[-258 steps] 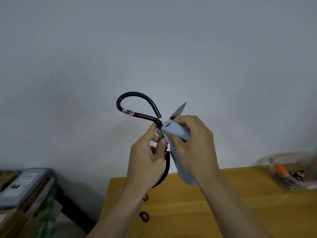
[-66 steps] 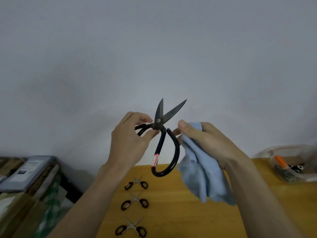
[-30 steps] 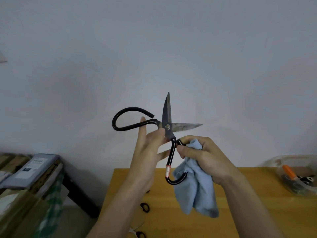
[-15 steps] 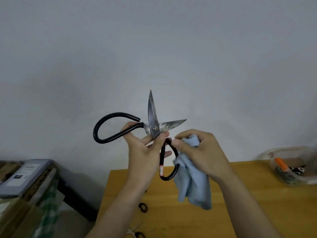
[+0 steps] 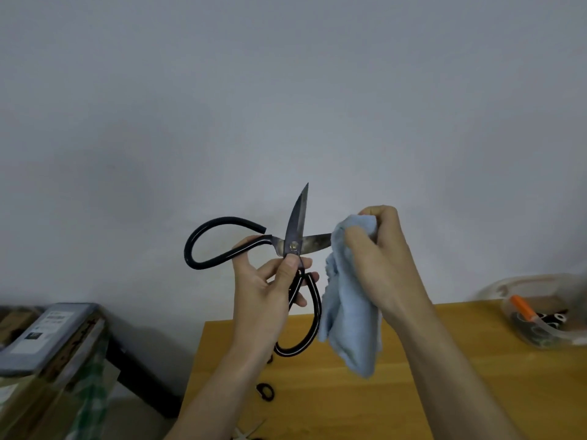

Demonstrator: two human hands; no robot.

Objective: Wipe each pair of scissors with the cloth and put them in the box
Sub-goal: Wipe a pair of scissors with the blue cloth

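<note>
Large black-handled scissors (image 5: 293, 231) are held up in front of the wall with the blades spread wide. My left hand (image 5: 270, 290) grips them just below the pivot, thumb on the joint. One blade points up, the other points right. My right hand (image 5: 378, 255) holds a light blue cloth (image 5: 349, 315) wrapped over the tip of the right-pointing blade, so that tip is hidden. The clear plastic box (image 5: 546, 312) sits on the wooden table (image 5: 444, 392) at the far right, with scissors and an orange-handled tool inside.
Small black-handled scissors (image 5: 265, 391) lie on the table below my left forearm, partly hidden. Cardboard boxes with a grey package (image 5: 41, 338) on top stand left of the table, across a dark gap.
My right hand has lifted the cloth from the lower handle loop up onto the right-pointing blade. The scissors stay spread in my left hand.
</note>
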